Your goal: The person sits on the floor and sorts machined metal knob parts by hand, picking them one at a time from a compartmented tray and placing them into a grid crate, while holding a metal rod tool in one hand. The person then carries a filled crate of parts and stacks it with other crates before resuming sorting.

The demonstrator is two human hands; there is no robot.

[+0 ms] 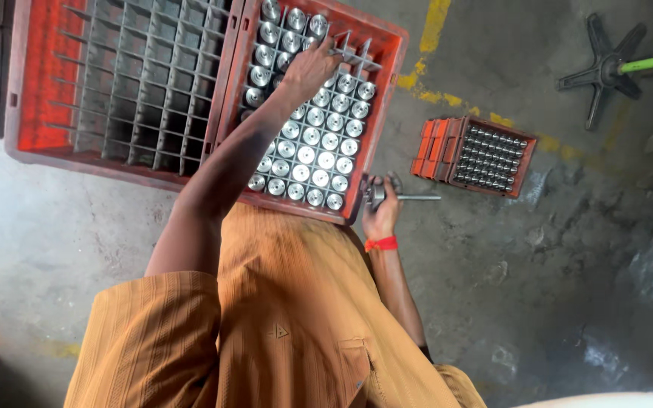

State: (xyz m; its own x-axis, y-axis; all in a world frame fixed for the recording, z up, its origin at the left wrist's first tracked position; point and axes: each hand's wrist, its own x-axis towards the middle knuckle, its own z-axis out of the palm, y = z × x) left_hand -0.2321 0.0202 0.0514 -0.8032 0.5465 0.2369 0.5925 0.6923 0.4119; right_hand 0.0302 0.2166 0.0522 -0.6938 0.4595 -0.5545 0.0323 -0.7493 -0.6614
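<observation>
Grey concrete floor [538, 302], stained, crossed by a worn yellow line [432, 30]. Two red crates are set side by side; the near crate [387, 83] is filled with metal cylinders [307, 155]. Left hand [310, 69] is laid over cylinders at its far corner, fingers curled; grasp cannot be told. Right hand [381, 213] is closed around a metal tool [398, 196] at the crate's near corner.

Two crates side by side

Left crate [39, 113] holds only dividers; right crate [387, 45] holds cylinders [307, 155]; a small crate [428, 147] lies apart, rightward.

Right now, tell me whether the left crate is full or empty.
Empty: the left crate shows only bare grey dividers, while the crate beside it holds shiny metal cylinders in nearly every cell.
</observation>
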